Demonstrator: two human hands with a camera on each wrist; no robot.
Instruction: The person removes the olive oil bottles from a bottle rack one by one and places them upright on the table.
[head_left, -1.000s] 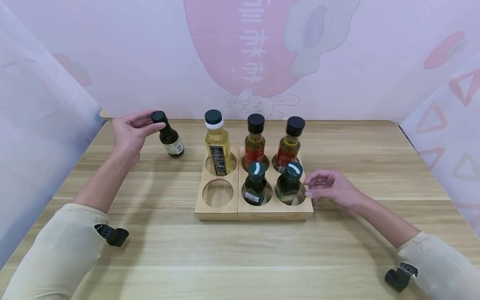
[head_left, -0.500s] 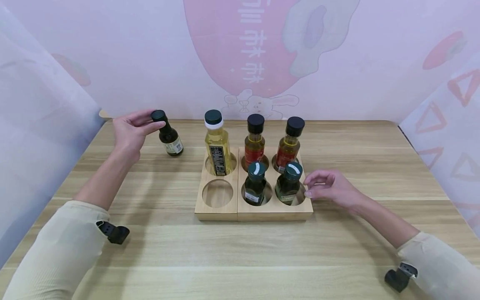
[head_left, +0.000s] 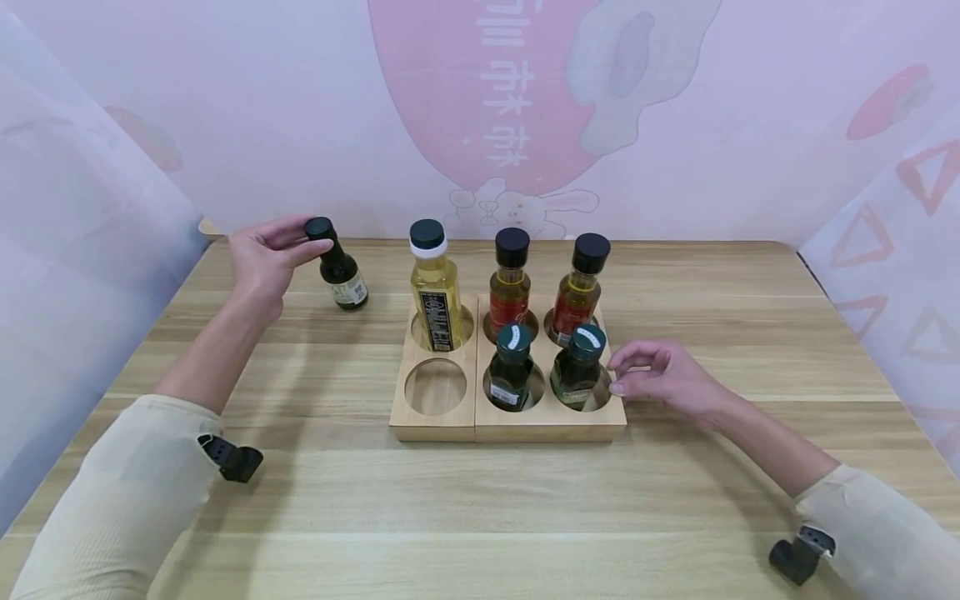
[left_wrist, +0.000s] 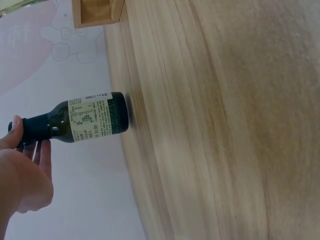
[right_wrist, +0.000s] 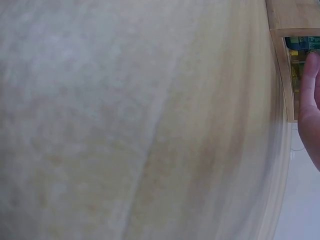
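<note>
With thumb and fingers, my left hand (head_left: 262,258) pinches the capped neck of a small dark glass bottle (head_left: 345,279) with a pale label, left of a wooden bottle holder (head_left: 437,432). In the left wrist view the bottle's base is close over the table. My right hand (head_left: 663,379), fingers loosely bent, has its fingertips at the holder's right side, next to a green-capped dark bottle (head_left: 577,371). A matching dark bottle (head_left: 510,375) sits beside that one. Behind them stand two red-labelled oil bottles (head_left: 510,287) and a taller pale yellow bottle (head_left: 435,287). The front-left round slot (head_left: 436,387) holds nothing.
The wood-grain table (head_left: 480,500) carries everything. A printed cloth backdrop (head_left: 300,108) rises along its back edge, with side panels left and right. Each sleeve has a small black camera (head_left: 238,463) strapped on.
My left hand and the dark bottle have shifted very slightly away from me and to the right. My right hand and the holder have stayed in place.
</note>
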